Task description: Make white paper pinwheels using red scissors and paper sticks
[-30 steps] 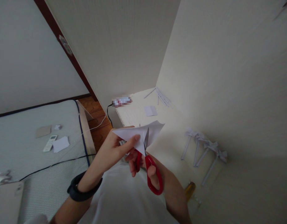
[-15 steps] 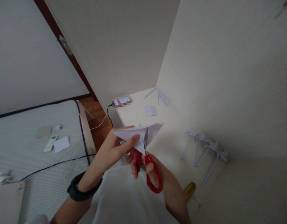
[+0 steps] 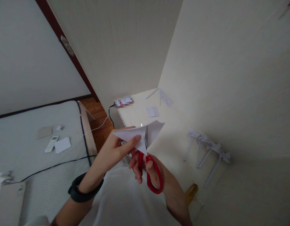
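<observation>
A folded white paper is pinched in my left hand, the thumb lying on top of it. My right hand grips red-handled scissors, its fingers through the loops. The scissors meet the paper at its lower tip, and a slit runs up from there, with the right part of the sheet standing away from the left. Most of the blades is hidden by the paper. Beyond the hands, a small square of white paper lies on the pale desk.
Several thin white paper sticks lie in the desk's far corner, near a power strip. To the right stand paper pinwheel-like pieces on sticks and a yellow object. On the bed at left are a remote and paper.
The right part of the paper has lifted slightly upward. The scissor handles have drawn a little closer together, and the fingers of my right hand have shifted slightly.
</observation>
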`<move>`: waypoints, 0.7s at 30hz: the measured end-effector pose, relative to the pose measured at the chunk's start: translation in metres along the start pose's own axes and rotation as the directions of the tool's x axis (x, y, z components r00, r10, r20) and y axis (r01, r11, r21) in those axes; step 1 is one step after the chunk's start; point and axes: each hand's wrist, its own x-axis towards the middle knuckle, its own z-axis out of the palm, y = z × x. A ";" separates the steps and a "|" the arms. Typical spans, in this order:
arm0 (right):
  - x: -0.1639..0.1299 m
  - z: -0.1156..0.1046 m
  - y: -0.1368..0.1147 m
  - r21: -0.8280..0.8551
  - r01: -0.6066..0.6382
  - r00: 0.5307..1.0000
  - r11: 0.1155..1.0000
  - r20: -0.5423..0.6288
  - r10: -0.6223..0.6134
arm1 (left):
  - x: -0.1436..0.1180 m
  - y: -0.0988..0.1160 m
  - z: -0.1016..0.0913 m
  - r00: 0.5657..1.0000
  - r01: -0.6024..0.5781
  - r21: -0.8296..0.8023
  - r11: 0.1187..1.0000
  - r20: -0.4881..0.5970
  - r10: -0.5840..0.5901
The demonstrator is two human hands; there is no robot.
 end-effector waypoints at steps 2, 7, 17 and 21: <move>0.000 0.000 -0.002 -0.030 -0.018 1.000 0.999 -0.006 0.018 | 0.000 0.001 0.001 0.999 -0.008 0.029 1.000 -0.042 0.009; -0.001 0.001 -0.002 -0.022 -0.041 0.999 0.999 -0.035 0.040 | -0.001 0.002 0.002 0.998 -0.021 0.062 0.998 -0.062 0.025; 0.001 0.003 0.002 0.053 -0.070 0.995 0.996 -0.072 0.073 | -0.002 0.002 0.003 0.996 -0.022 0.073 0.997 -0.089 0.028; 0.000 0.004 0.001 0.081 -0.080 0.991 0.994 -0.101 0.088 | -0.002 0.003 0.003 0.995 -0.010 0.079 0.997 -0.095 0.018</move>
